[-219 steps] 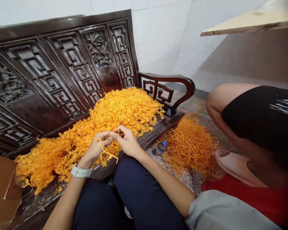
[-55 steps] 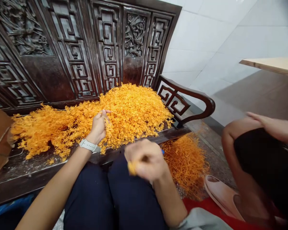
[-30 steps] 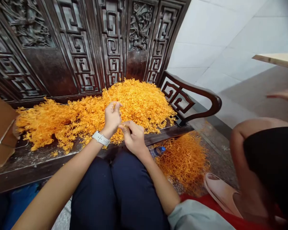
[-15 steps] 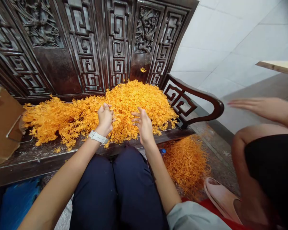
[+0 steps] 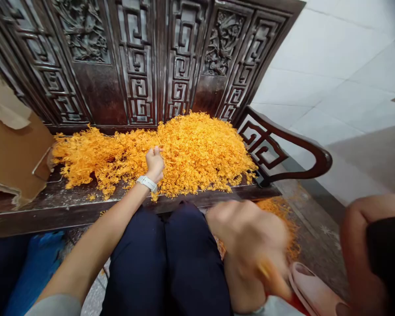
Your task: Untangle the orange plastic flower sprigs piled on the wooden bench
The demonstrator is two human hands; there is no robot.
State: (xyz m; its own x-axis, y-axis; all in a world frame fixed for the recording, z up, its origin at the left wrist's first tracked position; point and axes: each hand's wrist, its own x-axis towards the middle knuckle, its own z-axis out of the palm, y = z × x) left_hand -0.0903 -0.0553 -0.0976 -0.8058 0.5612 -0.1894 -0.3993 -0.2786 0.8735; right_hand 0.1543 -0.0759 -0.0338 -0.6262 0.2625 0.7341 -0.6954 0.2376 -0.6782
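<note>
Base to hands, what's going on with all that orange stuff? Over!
Left hand closed in the orange pile on the bench. Right hand blurred, near the knee. Nothing blocking.

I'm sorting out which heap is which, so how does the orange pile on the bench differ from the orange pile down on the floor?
The pile on the bench is large and spreads along the carved wooden bench; the pile on the floor shows only a small patch, mostly hidden behind the blurred right hand. The bench pile looks bright yellow-orange, the floor pile darker. The left hand rests on the bench pile, not the floor pile. Both are tangled orange sprigs.
</note>
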